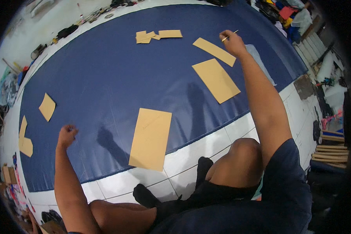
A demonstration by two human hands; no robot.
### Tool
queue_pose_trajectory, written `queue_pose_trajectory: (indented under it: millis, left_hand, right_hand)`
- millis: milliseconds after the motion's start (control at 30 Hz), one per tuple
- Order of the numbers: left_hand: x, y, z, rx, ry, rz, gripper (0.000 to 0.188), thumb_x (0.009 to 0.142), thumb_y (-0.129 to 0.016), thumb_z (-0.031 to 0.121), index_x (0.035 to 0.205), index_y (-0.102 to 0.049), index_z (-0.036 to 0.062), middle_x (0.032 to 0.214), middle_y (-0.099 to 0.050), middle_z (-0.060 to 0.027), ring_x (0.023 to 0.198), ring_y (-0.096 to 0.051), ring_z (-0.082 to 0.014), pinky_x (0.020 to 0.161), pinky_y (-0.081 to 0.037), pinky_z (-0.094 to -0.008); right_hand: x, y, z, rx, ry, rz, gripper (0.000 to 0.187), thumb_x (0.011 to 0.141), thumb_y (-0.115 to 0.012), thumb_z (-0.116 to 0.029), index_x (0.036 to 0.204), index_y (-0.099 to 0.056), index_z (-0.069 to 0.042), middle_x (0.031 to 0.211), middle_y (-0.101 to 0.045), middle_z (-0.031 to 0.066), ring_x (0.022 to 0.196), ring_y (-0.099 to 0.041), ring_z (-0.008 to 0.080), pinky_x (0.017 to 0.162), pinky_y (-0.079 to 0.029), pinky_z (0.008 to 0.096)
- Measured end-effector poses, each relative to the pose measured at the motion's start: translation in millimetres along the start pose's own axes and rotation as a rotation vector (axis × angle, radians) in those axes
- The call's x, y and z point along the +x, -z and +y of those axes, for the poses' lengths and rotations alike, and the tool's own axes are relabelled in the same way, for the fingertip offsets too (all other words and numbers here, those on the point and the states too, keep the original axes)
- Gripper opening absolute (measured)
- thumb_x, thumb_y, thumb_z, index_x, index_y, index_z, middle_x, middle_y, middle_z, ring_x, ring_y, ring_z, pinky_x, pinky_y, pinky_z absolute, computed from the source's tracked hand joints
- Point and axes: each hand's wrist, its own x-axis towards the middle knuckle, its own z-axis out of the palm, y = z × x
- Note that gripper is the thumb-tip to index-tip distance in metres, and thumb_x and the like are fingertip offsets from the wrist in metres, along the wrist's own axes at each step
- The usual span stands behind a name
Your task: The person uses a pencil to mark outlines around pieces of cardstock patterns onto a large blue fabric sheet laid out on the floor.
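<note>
A thin pencil is pinched in the fingers of the right hand, which is stretched far out over a blue sheet spread on a white tile floor. The pencil's tip is held just beside a narrow tan strip, at the strip's far end. The left hand is curled into a loose fist and is pressed knuckles-down on the sheet; nothing is seen held in it.

The tan pieces are judged to be thin card: light, flat, fairly stiff, and easily slid on the glossy sheet. They would best be steadied by a flat palm on top, or lifted at a corner or edge. The sheet looks soft and slick, with faint ripples.

A large card lies nearest the body, overhanging the sheet's near edge onto the tiles. A second card lies between it and the strip. Smaller pieces are scattered at the far side and the left. Open blue surface is left in the middle. Clutter is seen around the floor's rim.
</note>
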Motion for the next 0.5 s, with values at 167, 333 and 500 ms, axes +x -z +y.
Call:
queue_pose_trajectory:
  millis: [167, 333, 500]
  left_hand:
    - [15.4, -17.9, -14.9, -0.320, 0.333, -0.012, 0.033, 0.089, -0.069, 0.029, 0.109, -0.062, 0.0037, 0.077, -0.061, -0.0057, 0.061, -0.058, -0.0165, 0.050, -0.046, -0.0325]
    - [26.4, -41.4, 14.8, -0.314, 0.286, -0.040, 0.031, 0.088, -0.070, 0.029, 0.106, -0.062, 0.0037, 0.076, -0.061, -0.0048, 0.060, -0.059, -0.0161, 0.048, -0.044, -0.0322]
    - [22.3, -25.8, 7.6, -0.246, 0.299, -0.042, 0.033, 0.087, -0.071, 0.027, 0.108, -0.064, 0.0029, 0.079, -0.063, -0.0063, 0.063, -0.060, -0.0179, 0.053, -0.047, -0.0344]
  right_hand:
    - [-20.4, -9.5, 55.3, 0.262, -0.247, 0.046, 0.039, 0.094, -0.061, -0.036, 0.108, -0.067, 0.000, 0.106, -0.070, 0.0245, 0.100, -0.068, 0.0369, 0.086, -0.052, 0.0434]
    - [-97.9, -16.8, 170.3, 0.045, -0.493, -0.286, 0.029, 0.089, -0.064, -0.031, 0.099, -0.069, -0.003, 0.075, -0.065, 0.0075, 0.070, -0.062, 0.0177, 0.057, -0.050, 0.0359]
    - [-104.8, -27.4, 175.7, 0.128, -0.653, -0.406, 0.033, 0.089, -0.064, -0.030, 0.106, -0.068, -0.002, 0.079, -0.065, 0.0066, 0.067, -0.062, 0.0192, 0.058, -0.054, 0.0375]
